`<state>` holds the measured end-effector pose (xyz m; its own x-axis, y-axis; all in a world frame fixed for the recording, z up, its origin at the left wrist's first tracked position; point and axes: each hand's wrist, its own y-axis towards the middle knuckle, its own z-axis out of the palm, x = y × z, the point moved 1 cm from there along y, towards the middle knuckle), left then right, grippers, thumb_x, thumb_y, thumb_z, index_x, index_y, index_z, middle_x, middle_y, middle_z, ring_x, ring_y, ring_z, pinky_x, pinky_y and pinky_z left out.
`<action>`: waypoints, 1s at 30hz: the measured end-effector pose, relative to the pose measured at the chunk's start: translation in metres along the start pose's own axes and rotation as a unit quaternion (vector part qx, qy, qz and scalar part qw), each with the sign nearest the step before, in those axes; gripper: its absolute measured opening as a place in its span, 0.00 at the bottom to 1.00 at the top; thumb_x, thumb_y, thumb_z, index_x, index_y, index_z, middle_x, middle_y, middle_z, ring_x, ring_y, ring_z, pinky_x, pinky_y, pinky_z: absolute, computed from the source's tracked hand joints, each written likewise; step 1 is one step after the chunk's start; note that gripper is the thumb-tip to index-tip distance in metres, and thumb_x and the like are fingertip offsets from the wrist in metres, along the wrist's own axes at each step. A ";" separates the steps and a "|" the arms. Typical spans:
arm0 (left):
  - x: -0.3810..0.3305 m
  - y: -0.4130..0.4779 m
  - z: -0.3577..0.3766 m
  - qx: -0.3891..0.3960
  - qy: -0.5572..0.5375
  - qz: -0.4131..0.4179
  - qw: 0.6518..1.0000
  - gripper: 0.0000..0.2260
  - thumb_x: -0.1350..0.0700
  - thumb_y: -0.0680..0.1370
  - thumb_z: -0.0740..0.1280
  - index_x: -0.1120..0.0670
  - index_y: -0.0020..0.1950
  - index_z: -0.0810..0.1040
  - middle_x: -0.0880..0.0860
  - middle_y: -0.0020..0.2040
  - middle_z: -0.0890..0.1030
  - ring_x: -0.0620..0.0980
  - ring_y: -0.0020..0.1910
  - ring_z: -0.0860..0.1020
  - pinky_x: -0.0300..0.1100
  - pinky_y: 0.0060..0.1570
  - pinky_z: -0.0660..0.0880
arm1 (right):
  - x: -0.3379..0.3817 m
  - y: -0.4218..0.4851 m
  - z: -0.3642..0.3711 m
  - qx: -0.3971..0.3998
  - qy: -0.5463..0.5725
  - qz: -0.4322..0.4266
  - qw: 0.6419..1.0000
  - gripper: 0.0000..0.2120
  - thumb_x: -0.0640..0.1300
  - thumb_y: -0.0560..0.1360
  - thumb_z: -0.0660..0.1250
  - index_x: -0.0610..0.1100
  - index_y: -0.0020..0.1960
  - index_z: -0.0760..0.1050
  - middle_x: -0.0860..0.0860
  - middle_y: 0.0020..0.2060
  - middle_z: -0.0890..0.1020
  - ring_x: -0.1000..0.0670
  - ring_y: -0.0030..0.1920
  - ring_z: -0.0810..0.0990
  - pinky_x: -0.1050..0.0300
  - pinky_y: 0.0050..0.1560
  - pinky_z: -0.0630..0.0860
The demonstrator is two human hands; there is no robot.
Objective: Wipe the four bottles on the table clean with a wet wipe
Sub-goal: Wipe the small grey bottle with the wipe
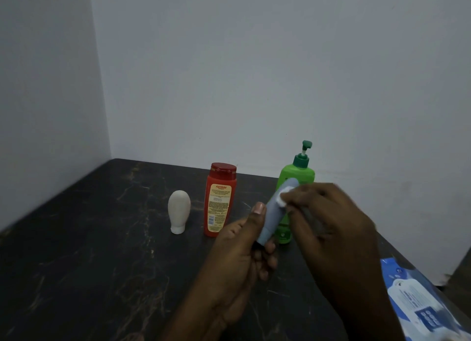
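Nearest of all, two bare hands raised over the table (102, 251), just in front of the green pump bottle (300, 175). On one side the left hand (244, 243), curled round the lower end of a grey tube (274, 210), thumb straight up along the tube's left side. On the other the right hand (328, 223), somewhat blurred, fingertips pinching a white wet wipe (283, 199) against the upper part of the tube.

Underneath everything, the dark marbled table, spreading left of the green pump bottle and towards the camera, set into a corner of pale grey walls (254, 73) behind the bottle. Well to the right of the green pump bottle and nearer the camera, a blue-and-white wet wipes pack (418, 302), lying flat at the table's right edge and partly cut off by the frame. Green pump bottle itself upright at the back of the table, dark green pump on top, lower body largely hidden behind tube and hands. Upright to its left and apart from it, a red Karthika shampoo bottle (220, 200), label to the camera, red cap on. Further left again, beyond the red one, an off-white egg-shaped bottle (179, 210), standing on its narrow cap end. Grey tube tilted, top leaning right across the green pump bottle's shoulder, dark cap end down at the left fist. Wet wipe bunched small, only a scrap showing between fingertips and tube.
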<state>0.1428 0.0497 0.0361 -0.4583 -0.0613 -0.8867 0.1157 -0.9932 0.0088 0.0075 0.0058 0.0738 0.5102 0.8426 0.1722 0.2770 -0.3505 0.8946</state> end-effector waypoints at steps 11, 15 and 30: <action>-0.003 0.001 0.001 0.074 -0.163 -0.096 0.979 0.26 0.43 0.76 0.66 0.60 0.67 0.73 0.52 0.30 0.68 0.44 0.21 0.67 0.32 0.19 0.59 | -0.008 0.000 -0.002 -0.022 -0.013 -0.008 1.000 0.10 0.39 0.74 0.70 0.40 0.54 0.84 0.48 0.49 0.83 0.58 0.49 0.77 0.76 0.56 0.69; -0.004 0.000 0.000 0.091 -0.208 -0.137 0.964 0.25 0.43 0.77 0.65 0.62 0.64 0.77 0.51 0.30 0.68 0.43 0.20 0.67 0.32 0.17 0.60 | -0.013 -0.003 0.000 -0.072 -0.029 0.048 0.996 0.12 0.38 0.76 0.68 0.38 0.57 0.83 0.44 0.51 0.84 0.54 0.50 0.80 0.76 0.58 0.69; -0.001 0.007 -0.011 0.207 -0.350 -0.176 0.897 0.23 0.47 0.79 0.63 0.64 0.62 0.77 0.53 0.32 0.73 0.47 0.23 0.74 0.34 0.19 0.66 | -0.004 0.001 -0.004 -0.040 0.045 -0.003 0.998 0.09 0.36 0.74 0.72 0.40 0.54 0.84 0.48 0.49 0.84 0.57 0.51 0.80 0.73 0.56 0.72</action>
<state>0.1533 0.0435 0.0318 -0.8596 0.3598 -0.3627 -0.4149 -0.9059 0.0846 0.0023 0.0037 0.0753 0.4330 0.8788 0.2005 0.2118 -0.3154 0.9250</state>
